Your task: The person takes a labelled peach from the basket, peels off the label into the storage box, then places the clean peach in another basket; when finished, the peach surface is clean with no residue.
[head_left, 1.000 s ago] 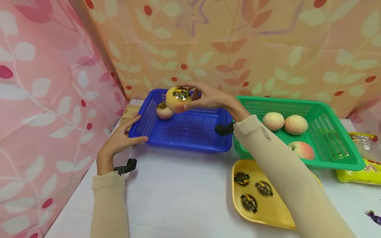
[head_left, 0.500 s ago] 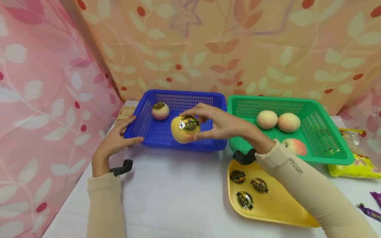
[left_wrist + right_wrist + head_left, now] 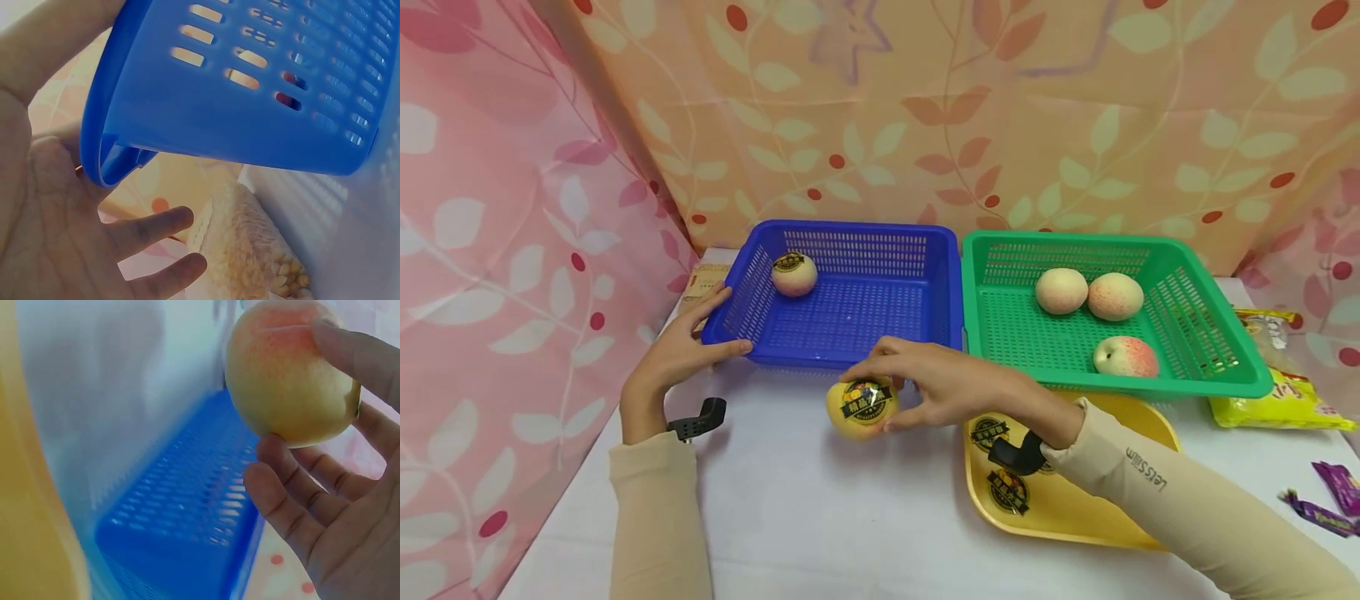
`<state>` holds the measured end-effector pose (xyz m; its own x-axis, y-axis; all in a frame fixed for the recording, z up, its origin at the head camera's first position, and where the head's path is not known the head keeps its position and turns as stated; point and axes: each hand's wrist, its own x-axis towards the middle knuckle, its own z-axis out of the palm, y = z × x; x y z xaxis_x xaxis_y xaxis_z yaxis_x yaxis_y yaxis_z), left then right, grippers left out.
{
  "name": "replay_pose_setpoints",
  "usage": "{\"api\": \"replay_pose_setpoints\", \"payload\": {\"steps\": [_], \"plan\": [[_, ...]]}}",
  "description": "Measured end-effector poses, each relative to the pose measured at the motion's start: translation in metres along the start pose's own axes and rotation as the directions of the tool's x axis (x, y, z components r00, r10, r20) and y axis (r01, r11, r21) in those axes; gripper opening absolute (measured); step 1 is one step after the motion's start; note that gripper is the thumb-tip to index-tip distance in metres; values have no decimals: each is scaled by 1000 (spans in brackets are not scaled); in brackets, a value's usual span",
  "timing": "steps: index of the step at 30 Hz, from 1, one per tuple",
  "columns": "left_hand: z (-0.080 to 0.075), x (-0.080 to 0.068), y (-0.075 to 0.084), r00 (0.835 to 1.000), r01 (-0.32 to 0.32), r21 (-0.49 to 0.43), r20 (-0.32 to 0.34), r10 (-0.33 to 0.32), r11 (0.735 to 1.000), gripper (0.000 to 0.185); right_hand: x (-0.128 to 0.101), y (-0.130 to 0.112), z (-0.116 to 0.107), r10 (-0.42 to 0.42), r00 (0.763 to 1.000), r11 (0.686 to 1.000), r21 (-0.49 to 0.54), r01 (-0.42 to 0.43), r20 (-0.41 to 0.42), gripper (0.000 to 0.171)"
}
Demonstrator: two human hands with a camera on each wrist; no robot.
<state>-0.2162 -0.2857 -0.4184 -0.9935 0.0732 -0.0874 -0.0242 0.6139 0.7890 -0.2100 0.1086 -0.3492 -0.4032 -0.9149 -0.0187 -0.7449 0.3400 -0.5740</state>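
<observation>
My right hand (image 3: 940, 379) pinches a yellowish peach (image 3: 862, 408) between thumb and fingertips, in front of the blue basket. A round black-and-gold sticker shows on this peach in the head view; the right wrist view shows its blushed side (image 3: 290, 375). My left hand (image 3: 670, 354) grips the left front corner of the blue basket (image 3: 865, 321), thumb and index finger either side of the rim (image 3: 94, 134), other fingers free. A second stickered peach (image 3: 794, 279) sits at the left inside that basket.
A green basket (image 3: 1003, 342) holds three peaches (image 3: 1116, 297) without visible stickers. Before it lies a yellow tray (image 3: 1075, 517) bearing round stickers (image 3: 1007, 493). Yellow snack packaging (image 3: 1273, 406) and purple-wrapped sweets (image 3: 1318, 512) lie at right. Behind the blue basket's left side is a clear bag (image 3: 244, 250).
My right hand has carried the peach from over the blue basket toward me, to in front of its near rim. The left hand keeps its place on the basket corner.
</observation>
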Motion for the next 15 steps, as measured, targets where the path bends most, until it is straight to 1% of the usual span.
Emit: {"api": "replay_pose_setpoints", "payload": {"steps": [5, 10, 13, 15], "plan": [[-1, -1, 1, 1000, 19, 0, -2, -19, 1000, 99, 8, 3, 17, 20, 999, 999, 26, -21, 50, 65], [0, -1, 2, 1000, -6, -17, -2, 6, 1000, 99, 11, 9, 29, 19, 995, 998, 49, -24, 101, 63], [0, -1, 2, 1000, -26, -17, -9, 25, 1000, 99, 9, 13, 32, 19, 992, 999, 38, -24, 128, 63], [0, -1, 2, 1000, -23, -9, -15, 23, 1000, 98, 7, 16, 33, 27, 989, 999, 23, -30, 144, 64]]}}
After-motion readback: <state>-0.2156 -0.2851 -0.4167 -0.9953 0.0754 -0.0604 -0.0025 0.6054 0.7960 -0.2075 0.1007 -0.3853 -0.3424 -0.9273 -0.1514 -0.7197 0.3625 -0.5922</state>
